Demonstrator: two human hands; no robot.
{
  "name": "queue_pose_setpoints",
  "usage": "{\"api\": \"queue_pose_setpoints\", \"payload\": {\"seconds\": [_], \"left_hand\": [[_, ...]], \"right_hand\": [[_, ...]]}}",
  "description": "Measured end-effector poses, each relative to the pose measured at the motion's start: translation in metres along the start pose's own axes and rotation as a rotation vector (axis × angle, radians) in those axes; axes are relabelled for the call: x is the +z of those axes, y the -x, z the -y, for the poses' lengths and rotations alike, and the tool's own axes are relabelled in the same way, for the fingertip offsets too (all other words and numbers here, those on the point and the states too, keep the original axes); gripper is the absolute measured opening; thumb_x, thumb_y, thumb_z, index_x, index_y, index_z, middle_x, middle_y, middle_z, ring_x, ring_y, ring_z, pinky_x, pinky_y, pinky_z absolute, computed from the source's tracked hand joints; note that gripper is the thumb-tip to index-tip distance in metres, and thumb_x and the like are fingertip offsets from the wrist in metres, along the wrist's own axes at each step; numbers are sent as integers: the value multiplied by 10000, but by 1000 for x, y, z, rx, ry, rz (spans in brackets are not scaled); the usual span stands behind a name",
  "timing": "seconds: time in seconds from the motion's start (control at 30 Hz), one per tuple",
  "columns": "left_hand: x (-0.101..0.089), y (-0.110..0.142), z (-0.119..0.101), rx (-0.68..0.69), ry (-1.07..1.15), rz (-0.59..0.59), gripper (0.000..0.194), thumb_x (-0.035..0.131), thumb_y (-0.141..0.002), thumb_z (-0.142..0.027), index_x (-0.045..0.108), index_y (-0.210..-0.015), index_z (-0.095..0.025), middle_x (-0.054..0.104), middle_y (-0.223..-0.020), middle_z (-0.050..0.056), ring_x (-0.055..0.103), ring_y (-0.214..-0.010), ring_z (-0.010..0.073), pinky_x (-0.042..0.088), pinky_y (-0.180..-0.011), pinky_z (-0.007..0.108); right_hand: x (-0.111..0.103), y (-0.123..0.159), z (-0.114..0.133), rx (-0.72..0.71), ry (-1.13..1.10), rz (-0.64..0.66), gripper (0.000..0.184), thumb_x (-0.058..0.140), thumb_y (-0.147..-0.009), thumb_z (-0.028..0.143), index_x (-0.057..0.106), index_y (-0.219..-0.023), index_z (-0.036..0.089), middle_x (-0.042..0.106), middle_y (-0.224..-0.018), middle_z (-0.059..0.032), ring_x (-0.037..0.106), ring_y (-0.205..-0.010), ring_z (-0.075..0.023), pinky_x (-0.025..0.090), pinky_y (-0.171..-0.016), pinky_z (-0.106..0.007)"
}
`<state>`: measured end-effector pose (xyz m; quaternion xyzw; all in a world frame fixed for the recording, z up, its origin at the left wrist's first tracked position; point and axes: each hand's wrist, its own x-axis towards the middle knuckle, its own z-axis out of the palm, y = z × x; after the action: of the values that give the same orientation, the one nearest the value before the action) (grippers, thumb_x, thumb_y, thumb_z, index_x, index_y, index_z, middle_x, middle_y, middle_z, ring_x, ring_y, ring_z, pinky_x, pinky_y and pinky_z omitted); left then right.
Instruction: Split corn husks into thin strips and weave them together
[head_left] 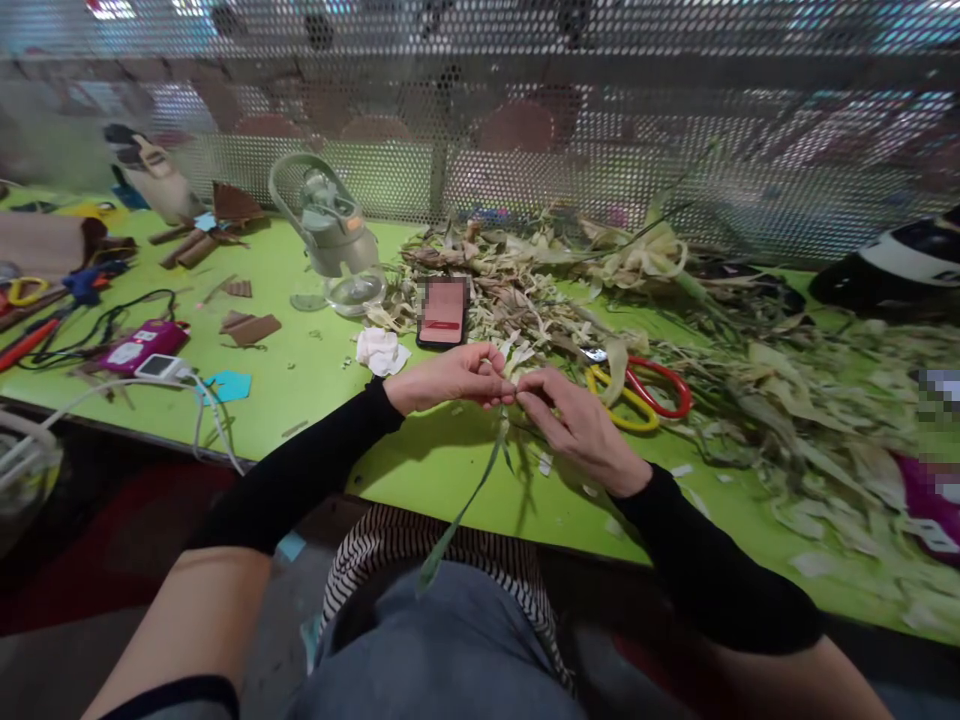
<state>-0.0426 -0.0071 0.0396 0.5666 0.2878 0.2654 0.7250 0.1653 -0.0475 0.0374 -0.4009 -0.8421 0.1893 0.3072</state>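
The leaf (pixel 463 511) is green, the table (pixel 442 440) lime, the scissor handles (pixel 660 367) red and yellow, the sleeves (pixel 315 465) black, the cloth (pixel 360 550) striped black-and-white.

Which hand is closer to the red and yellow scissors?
Right. The right hand is just beside the scissors, on their left side; the left hand is farther left, beyond the right hand.

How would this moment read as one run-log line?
left hand: pinching leafy strip | right hand: meeting left at fingertips | beyond hands: phone | rightward: red-and-yellow scissors
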Motion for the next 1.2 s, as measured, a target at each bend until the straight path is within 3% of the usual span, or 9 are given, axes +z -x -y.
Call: {"api": "queue_pose_setpoints", "payload": {"seconds": [0.2, 0.43, 0.63, 0.73, 0.87, 1.03, 1.2], "left_hand": [[7, 1, 0, 107, -99, -25, 289, 767, -759, -231, 524, -899, -161, 575, -740, -56, 541, -661, 50, 422, -674, 231], [11, 2, 3, 118, -78, -22, 324, 753, -778, -257, 502, -965, -176, 576, -709, -64, 543, -663, 68, 422, -685, 240], [7, 2, 6, 65, -68, 5, 375, 766, -784, -268, 462, -989, -190, 614, -731, -53, 577, -665, 76, 421, -682, 236], [8, 3, 6, 101, -135, 9, 352, 740, -817, -283, 459, -1008, -191, 596, -731, -56, 571, -672, 81, 430, -686, 238], [15, 4, 7, 267, -455, -120, 232, 671, -880, -235, 482, -1002, -179, 632, -852, -8, 602, -768, 101, 473, -742, 250], [24, 5, 17, 453, -1071, -314, 189, 495, -985, -191, 572, -1157, -180, 714, -1065, 77, 659, -932, 170, 517, -832, 314], [23, 2, 30, 620, -1276, -377, 245, 435, -1022, -210, 616, -1183, -170, 733, -1071, 83, 672, -966, 176, 533, -873, 326]], "right_hand": [[4, 4, 3, 243, -210, -33, 169, 498, -978, 380, 558, -925, 230, 562, -752, 10, 473, -623, -144, 388, -587, -289], [8, 3, 0, 153, -172, -108, 128, 525, -966, 338, 573, -914, 232, 653, -1176, -92, 593, -830, -188, 461, -685, -330], [6, 5, 2, 45, -40, -81, 79, 521, -957, 256, 588, -927, 228, 655, -864, -44, 596, -763, -188, 447, -707, -324], [6, 6, 5, 92, -65, -69, 83, 522, -959, 257, 581, -908, 228, 617, -782, -13, 532, -656, -153, 403, -639, -299], [9, 6, 7, 308, -288, -109, 138, 576, -947, 358, 576, -909, 225, 528, -692, 26, 416, -568, -118, 316, -540, -272], [13, 3, 3, 616, -878, -92, 358, 747, -806, 528, 590, -873, 213, 339, -573, 92, 215, -465, -68, 148, -431, -243], [10, 0, 4, 697, -1007, -76, 430, 858, -688, 515, 601, -825, 198, 373, -566, 97, 207, -449, -41, 104, -402, -226]]}}
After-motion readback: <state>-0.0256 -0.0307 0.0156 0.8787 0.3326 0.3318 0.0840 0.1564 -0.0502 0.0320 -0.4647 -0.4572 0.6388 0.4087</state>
